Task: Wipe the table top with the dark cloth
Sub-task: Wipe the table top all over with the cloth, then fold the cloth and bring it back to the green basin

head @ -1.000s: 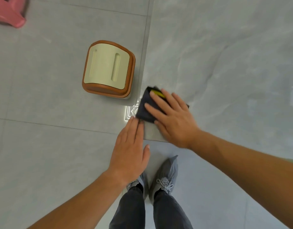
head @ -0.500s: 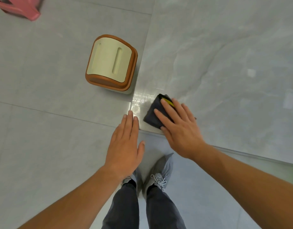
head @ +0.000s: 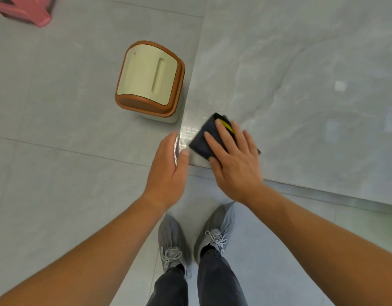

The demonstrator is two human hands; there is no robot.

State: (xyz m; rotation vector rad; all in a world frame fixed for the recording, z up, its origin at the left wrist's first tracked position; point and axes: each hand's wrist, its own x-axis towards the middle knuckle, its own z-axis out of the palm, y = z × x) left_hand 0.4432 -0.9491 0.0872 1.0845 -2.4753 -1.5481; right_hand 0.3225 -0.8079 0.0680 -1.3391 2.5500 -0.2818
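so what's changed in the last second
The right hand, flat on the cloth, has slid it right, away from the left edge of the table and further onto the top. The left hand has come away from the cloth and turned side-on against the table corner, thumb on top. The right hand's press is unchanged; the bin has not moved.

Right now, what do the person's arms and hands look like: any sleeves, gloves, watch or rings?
Both arms are bare as far as the frame shows: no sleeve reaches the left forearm or the right forearm. The left hand and right hand wear no gloves, and no watch, bracelet or ring shows. Below them are dark trousers and grey laced shoes.
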